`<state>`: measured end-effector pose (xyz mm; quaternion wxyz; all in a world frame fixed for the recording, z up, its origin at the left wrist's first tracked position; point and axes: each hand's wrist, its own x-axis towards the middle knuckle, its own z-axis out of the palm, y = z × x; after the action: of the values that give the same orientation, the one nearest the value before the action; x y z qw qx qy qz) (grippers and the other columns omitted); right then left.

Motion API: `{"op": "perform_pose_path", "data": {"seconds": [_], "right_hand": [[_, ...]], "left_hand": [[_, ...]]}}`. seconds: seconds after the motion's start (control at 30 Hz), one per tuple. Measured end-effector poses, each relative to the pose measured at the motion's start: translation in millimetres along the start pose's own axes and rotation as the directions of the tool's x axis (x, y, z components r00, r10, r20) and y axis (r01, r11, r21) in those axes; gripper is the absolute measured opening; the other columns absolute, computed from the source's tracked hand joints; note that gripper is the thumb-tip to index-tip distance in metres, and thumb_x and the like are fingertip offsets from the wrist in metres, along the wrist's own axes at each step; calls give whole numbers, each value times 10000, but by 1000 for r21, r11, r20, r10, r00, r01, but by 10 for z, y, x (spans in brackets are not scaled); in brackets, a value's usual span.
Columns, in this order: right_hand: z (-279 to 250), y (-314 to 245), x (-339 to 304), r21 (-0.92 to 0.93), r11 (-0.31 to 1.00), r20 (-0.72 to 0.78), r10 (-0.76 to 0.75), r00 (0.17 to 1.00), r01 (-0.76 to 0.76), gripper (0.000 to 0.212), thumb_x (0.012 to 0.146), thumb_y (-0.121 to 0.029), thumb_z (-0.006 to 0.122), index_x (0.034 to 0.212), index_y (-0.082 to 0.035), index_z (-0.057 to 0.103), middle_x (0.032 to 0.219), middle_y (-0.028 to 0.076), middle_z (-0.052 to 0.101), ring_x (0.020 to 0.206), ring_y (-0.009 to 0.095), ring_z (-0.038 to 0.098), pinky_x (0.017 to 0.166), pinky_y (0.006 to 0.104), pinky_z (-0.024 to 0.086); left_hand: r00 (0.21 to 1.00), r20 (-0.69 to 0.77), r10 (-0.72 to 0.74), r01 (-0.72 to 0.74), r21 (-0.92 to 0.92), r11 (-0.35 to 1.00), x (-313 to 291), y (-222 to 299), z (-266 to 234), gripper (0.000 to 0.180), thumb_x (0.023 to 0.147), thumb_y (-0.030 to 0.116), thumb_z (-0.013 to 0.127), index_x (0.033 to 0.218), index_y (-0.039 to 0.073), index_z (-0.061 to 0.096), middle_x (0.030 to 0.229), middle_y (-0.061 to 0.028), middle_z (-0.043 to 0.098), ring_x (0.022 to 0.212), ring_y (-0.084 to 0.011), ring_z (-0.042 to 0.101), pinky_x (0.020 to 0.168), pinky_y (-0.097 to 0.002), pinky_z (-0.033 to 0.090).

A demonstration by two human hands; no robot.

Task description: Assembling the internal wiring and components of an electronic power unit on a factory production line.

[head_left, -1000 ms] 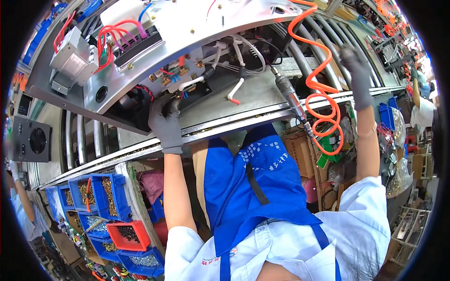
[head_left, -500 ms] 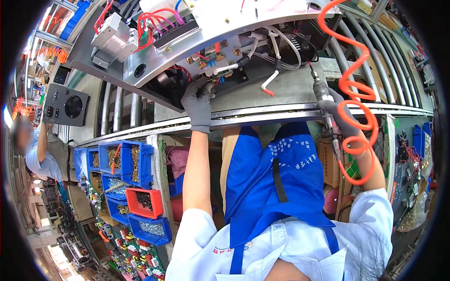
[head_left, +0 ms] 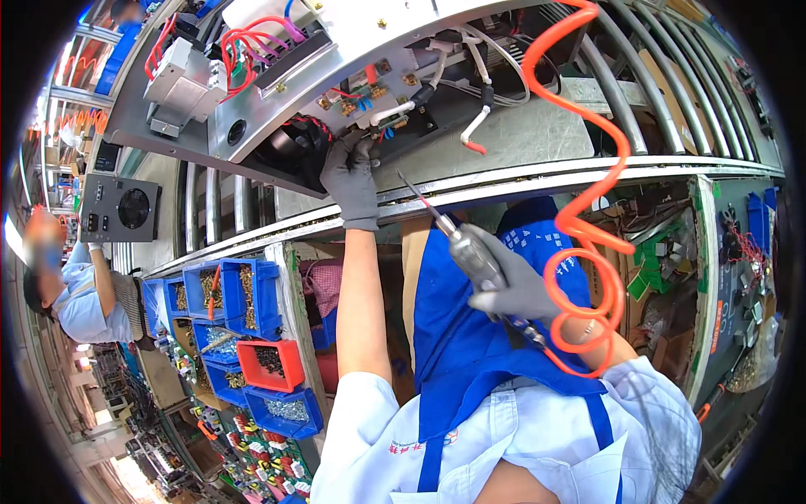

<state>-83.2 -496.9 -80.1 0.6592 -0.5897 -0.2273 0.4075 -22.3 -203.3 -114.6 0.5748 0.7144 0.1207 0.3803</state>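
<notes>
1. gripped in the right hand (head_left: 520, 290) is a grey powered screwdriver (head_left: 474, 256), near the middle of the frame; the gloved grip is closed around its body.
2. its thin bit is pointed toward the upper left, and its tip is seen just right of the left hand (head_left: 350, 185), apart from it.
3. the left hand's gloved fingers are curled inside a metal chassis (head_left: 340, 63) at the upper left and top of the frame, beside a black fan (head_left: 285, 149); whether anything is pinched in that grip cannot be told.
4. the chassis is carried on a counter (head_left: 546, 130), over which a white-sleeved cable (head_left: 480, 116) is hung.
5. an orange coiled hose (head_left: 617, 160) is looped down the right of centre to the screwdriver's rear.
6. at the lower left, black screws are held in a red bin (head_left: 273, 385).
</notes>
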Motion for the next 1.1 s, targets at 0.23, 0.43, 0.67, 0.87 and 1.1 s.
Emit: {"op": "perform_pose_path", "data": {"seconds": [0.23, 0.43, 0.67, 0.87, 1.1], "right_hand": [[185, -117, 428, -103, 995, -158, -29, 987, 13, 936, 731, -81, 722, 1528, -121, 231, 834, 35, 534, 668, 91, 532, 566, 256, 446], [265, -147, 547, 16, 1000, -170, 26, 985, -23, 932, 736, -84, 714, 1529, -122, 225, 802, 32, 534, 593, 97, 537, 518, 255, 447], [286, -222, 482, -37, 999, -159, 34, 987, -40, 928, 738, -74, 711, 1529, -121, 226, 790, 26, 529, 593, 89, 536, 509, 251, 442], [279, -170, 519, 24, 996, -177, 86, 980, -83, 934, 737, -59, 708, 1529, -119, 216, 782, 45, 544, 545, 110, 544, 488, 261, 451], [230, -122, 496, 279, 952, -37, 144, 989, -128, 920, 762, -126, 698, 1535, -122, 198, 921, 131, 607, 595, 160, 603, 553, 279, 506]], "left_hand": [[991, -11, 134, -132, 111, 985, -10, 35, 43, 140, 894, 36, 652, 1020, -6, 699, 991, -64, 665, 700, -88, 617, 570, -219, 521], [975, -10, 223, -215, 232, 949, -4, 23, 12, 142, 887, 58, 670, 1010, -7, 698, 979, -73, 668, 718, -95, 619, 597, -230, 519], [989, -26, 143, -137, 166, 977, -13, 86, 40, 130, 877, 61, 683, 982, -13, 699, 968, -75, 667, 717, -101, 611, 619, -242, 518], [990, -36, 133, -126, 141, 982, -14, 72, 54, 117, 878, 60, 682, 970, -10, 702, 967, -68, 664, 706, -95, 605, 571, -230, 515], [996, -49, 74, -69, 95, 993, -5, -30, 61, 121, 882, 51, 668, 984, -9, 695, 981, -65, 664, 706, -95, 602, 554, -224, 514]]}}
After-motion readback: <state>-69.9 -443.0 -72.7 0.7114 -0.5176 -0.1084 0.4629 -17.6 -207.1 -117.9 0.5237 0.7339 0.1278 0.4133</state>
